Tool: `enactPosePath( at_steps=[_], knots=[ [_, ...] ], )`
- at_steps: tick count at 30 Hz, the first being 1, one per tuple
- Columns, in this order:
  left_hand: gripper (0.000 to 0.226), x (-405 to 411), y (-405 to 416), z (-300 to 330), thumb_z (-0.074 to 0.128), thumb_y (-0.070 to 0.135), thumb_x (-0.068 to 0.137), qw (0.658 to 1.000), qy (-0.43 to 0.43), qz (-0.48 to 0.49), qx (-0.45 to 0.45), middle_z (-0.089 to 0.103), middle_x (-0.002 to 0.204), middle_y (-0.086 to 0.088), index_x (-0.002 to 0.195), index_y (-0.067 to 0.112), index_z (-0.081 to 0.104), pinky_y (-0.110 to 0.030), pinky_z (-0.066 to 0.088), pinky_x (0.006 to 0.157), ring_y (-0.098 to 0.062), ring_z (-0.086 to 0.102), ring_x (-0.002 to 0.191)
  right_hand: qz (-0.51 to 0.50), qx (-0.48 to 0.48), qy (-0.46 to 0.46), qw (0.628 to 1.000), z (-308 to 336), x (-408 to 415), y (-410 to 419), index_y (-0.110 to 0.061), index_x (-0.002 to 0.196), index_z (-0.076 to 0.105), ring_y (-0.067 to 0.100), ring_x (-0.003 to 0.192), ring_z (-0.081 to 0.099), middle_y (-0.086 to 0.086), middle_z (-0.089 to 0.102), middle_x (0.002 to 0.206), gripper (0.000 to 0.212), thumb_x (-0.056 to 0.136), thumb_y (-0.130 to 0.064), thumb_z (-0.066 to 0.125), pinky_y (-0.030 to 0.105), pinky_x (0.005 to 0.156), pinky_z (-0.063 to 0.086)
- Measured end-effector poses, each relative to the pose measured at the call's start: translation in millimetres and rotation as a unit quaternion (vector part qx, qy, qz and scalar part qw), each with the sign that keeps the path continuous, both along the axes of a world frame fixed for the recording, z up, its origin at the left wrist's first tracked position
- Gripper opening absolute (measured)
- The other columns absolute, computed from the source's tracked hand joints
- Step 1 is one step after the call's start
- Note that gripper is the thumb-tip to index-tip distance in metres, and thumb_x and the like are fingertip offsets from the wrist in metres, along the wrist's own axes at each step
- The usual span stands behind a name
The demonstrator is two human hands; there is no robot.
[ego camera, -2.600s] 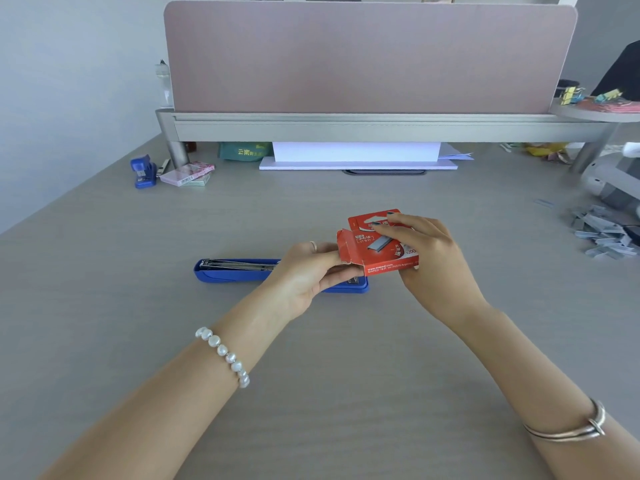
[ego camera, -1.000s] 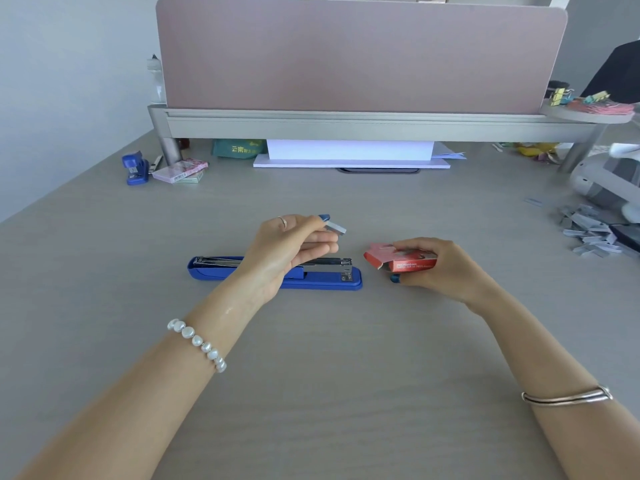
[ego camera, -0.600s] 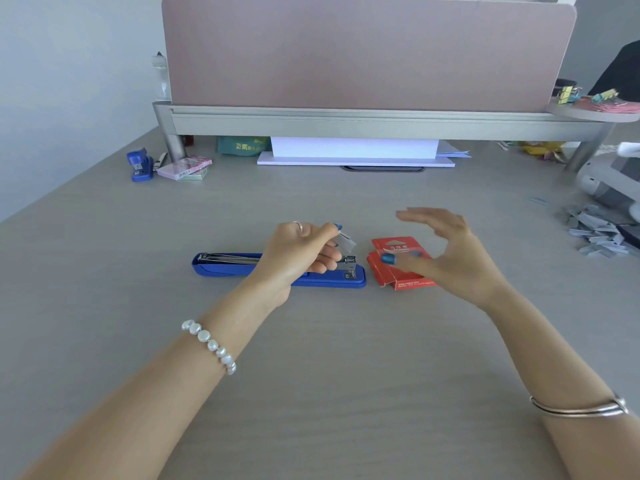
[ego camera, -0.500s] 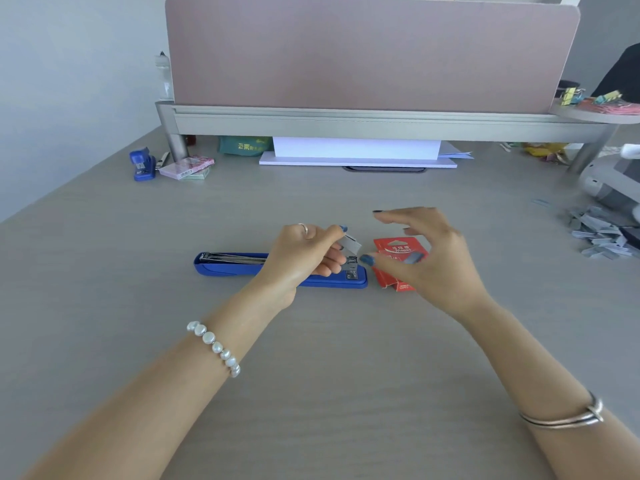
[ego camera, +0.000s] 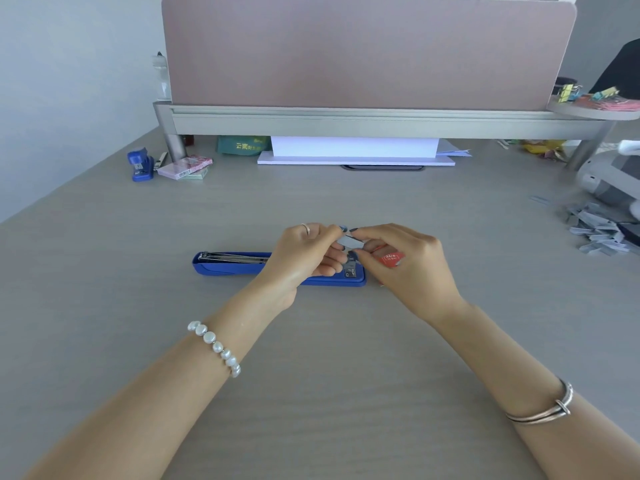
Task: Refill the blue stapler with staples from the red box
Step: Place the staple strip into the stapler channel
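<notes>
The blue stapler [ego camera: 228, 266] lies opened flat on the desk, its metal staple channel facing up; its right end shows below my fingers. My left hand [ego camera: 304, 258] and my right hand [ego camera: 405, 261] meet just above that end, both pinching a short grey strip of staples [ego camera: 349, 241] between their fingertips. The red box [ego camera: 390, 259] lies on the desk right of the stapler, mostly hidden behind my right hand.
A small blue stapler [ego camera: 140, 165] and pink packets [ego camera: 183, 167] sit at the back left. A pile of loose staple strips [ego camera: 595, 233] lies at the right edge. A pink divider on a grey shelf [ego camera: 363, 119] closes the back, with white paper [ego camera: 356, 152] beneath.
My right hand set the red box down beside the stapler, let it go and moved left to take hold of the staple strip that my left hand holds.
</notes>
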State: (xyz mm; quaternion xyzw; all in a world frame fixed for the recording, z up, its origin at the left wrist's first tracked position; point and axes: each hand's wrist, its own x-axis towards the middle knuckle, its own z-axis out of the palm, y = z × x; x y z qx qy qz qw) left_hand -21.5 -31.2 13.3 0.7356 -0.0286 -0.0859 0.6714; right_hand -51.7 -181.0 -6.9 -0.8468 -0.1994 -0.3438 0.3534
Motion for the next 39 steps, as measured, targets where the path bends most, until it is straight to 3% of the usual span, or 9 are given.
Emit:
enactPosePath(
  at_steps=[8, 12, 16, 20, 22, 28, 31, 34, 39],
  knots=[
    [0.020, 0, 2, 4, 0.055, 0.019, 0.083, 0.996, 0.061, -0.010, -0.061, 0.065, 0.053, -0.003, 0.067, 0.010, 0.059, -0.016, 0.045, 0.043, -0.010, 0.057, 0.043, 0.004, -0.021, -0.058, 0.998, 0, -3, -2, -0.007, 0.091, 0.068, 0.011, 0.067, 0.062, 0.007, 0.071, 0.082, 0.019, 0.075, 0.001, 0.066, 0.015, 0.065, 0.052],
    [0.019, 1, 3, 2, 0.054, 0.019, 0.085, 0.998, 0.025, -0.035, -0.047, 0.066, 0.056, -0.001, 0.068, 0.012, 0.060, -0.016, 0.047, 0.047, -0.010, 0.059, 0.048, 0.005, 0.005, -0.043, 0.999, -1, -3, -3, -0.009, 0.088, 0.070, 0.011, 0.068, 0.062, 0.007, 0.071, 0.080, 0.015, 0.075, -0.002, 0.066, 0.020, 0.066, 0.053],
    [0.022, 2, 4, 1, 0.053, 0.019, 0.087, 0.998, 0.003, -0.032, -0.047, 0.066, 0.056, 0.000, 0.068, 0.011, 0.060, -0.016, 0.047, 0.048, -0.010, 0.058, 0.048, 0.020, 0.077, 0.013, 0.997, 1, -7, -4, -0.014, 0.088, 0.069, 0.002, 0.069, 0.062, -0.006, 0.064, 0.075, 0.020, 0.074, 0.001, 0.069, 0.009, 0.067, 0.048],
    [0.021, 6, 9, 3, 0.056, 0.023, 0.088, 0.998, 0.004, -0.018, -0.060, 0.067, 0.052, 0.003, 0.075, 0.008, 0.062, -0.014, 0.048, 0.049, -0.006, 0.059, 0.048, 0.041, 0.208, 0.099, 0.972, 4, -6, -8, -0.021, 0.082, 0.068, 0.014, 0.070, 0.065, 0.004, 0.070, 0.082, 0.027, 0.075, 0.005, 0.066, 0.023, 0.063, 0.055],
    [0.022, 10, 14, 5, 0.056, 0.024, 0.088, 0.998, 0.005, -0.005, -0.067, 0.067, 0.052, 0.003, 0.074, 0.008, 0.062, -0.014, 0.048, 0.049, -0.006, 0.060, 0.048, 0.029, 0.232, 0.121, 0.965, 5, -3, -11, -0.020, 0.080, 0.068, 0.015, 0.070, 0.065, 0.005, 0.071, 0.081, 0.025, 0.075, 0.004, 0.066, 0.023, 0.066, 0.053],
    [0.022, 22, 49, 2, 0.056, 0.024, 0.088, 0.998, -0.021, 0.046, -0.032, 0.068, 0.052, 0.003, 0.074, 0.008, 0.062, -0.013, 0.048, 0.049, -0.005, 0.060, 0.048, 0.014, 0.170, 0.256, 0.952, 5, 2, -12, -0.021, 0.077, 0.069, 0.019, 0.054, 0.058, 0.003, 0.070, 0.075, 0.016, 0.076, -0.006, 0.067, 0.027, 0.047, 0.045],
    [0.022, 21, 63, -7, 0.056, 0.022, 0.088, 0.998, -0.028, 0.056, -0.017, 0.068, 0.053, 0.002, 0.074, 0.007, 0.062, -0.013, 0.049, 0.050, -0.005, 0.060, 0.048, 0.011, 0.118, 0.304, 0.945, 9, 6, -8, -0.023, 0.076, 0.069, 0.006, 0.043, 0.052, -0.001, 0.068, 0.070, 0.014, 0.077, -0.009, 0.066, 0.018, 0.039, 0.038],
    [0.021, 19, 66, -12, 0.057, 0.020, 0.088, 0.997, -0.033, 0.061, -0.024, 0.069, 0.063, -0.002, 0.081, 0.002, 0.063, -0.013, 0.050, 0.053, -0.005, 0.062, 0.051, 0.007, 0.081, 0.317, 0.945, 13, 9, -4, -0.021, 0.076, 0.071, 0.002, 0.042, 0.053, -0.001, 0.069, 0.070, 0.014, 0.078, -0.008, 0.066, 0.015, 0.035, 0.038],
    [0.015, 17, 65, -12, 0.056, 0.013, 0.087, 0.997, -0.048, 0.056, -0.030, 0.071, 0.073, -0.008, 0.077, 0.005, 0.063, -0.013, 0.052, 0.057, -0.005, 0.064, 0.056, -0.002, 0.066, 0.306, 0.950, 18, 10, -4, -0.022, 0.075, 0.073, 0.010, 0.059, 0.062, 0.003, 0.072, 0.076, 0.015, 0.077, -0.008, 0.067, 0.027, 0.042, 0.052]
  ],
)
